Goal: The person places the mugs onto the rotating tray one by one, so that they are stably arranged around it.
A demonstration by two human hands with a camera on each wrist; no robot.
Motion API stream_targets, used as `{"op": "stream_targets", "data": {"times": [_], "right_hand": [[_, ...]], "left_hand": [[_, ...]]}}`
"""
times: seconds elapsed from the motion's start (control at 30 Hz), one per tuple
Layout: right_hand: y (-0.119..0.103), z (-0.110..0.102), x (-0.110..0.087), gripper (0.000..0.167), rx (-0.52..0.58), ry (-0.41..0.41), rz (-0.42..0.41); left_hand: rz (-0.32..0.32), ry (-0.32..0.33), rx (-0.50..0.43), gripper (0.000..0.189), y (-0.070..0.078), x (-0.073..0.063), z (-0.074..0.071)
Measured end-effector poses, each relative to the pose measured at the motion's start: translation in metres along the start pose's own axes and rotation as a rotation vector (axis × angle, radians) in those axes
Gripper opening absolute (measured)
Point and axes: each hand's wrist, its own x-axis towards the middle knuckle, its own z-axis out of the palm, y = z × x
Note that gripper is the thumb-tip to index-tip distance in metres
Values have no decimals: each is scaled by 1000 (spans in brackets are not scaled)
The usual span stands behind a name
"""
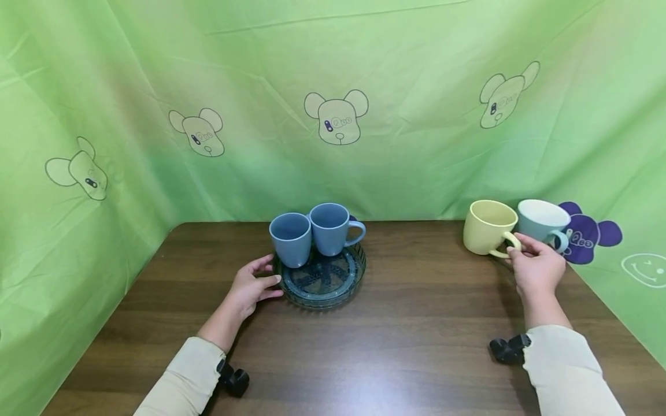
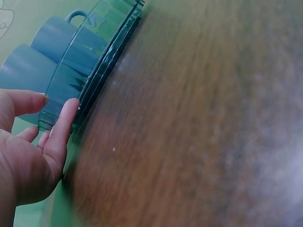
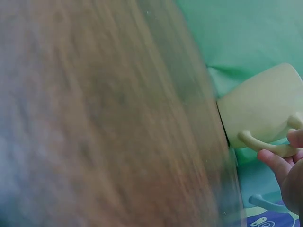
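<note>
In the head view my left hand (image 1: pixel 251 286) touches the left side of a round, dark-tinted glass dish (image 1: pixel 359 278) with spread, fairly straight fingers. Two blue mugs stand upright on the dish's far part, one mug (image 1: pixel 292 245) at left and the other mug (image 1: pixel 329 231) behind it with its handle to the right. Over on the right, my right hand (image 1: pixel 538 268) pinches the handle of a pale yellow mug (image 1: pixel 486 231). This mug is upright near the table's back edge; the right wrist view shows fingertips at the handle (image 3: pixel 270 147).
A light teal mug (image 1: pixel 541 219) with a white inside stands just right of the yellow one, partly behind it. Green printed cloth (image 1: pixel 406 162) hangs along the back and sides of the brown wooden table (image 1: pixel 406 323).
</note>
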Motion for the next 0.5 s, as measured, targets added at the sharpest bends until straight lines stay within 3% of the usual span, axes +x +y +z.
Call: {"op": "stream_targets", "data": {"times": [0.5], "right_hand": [[-5,-2,-6,38,-12,-44,28]], "left_hand": [[0,-3,-12,64,1,-4,1]]}}
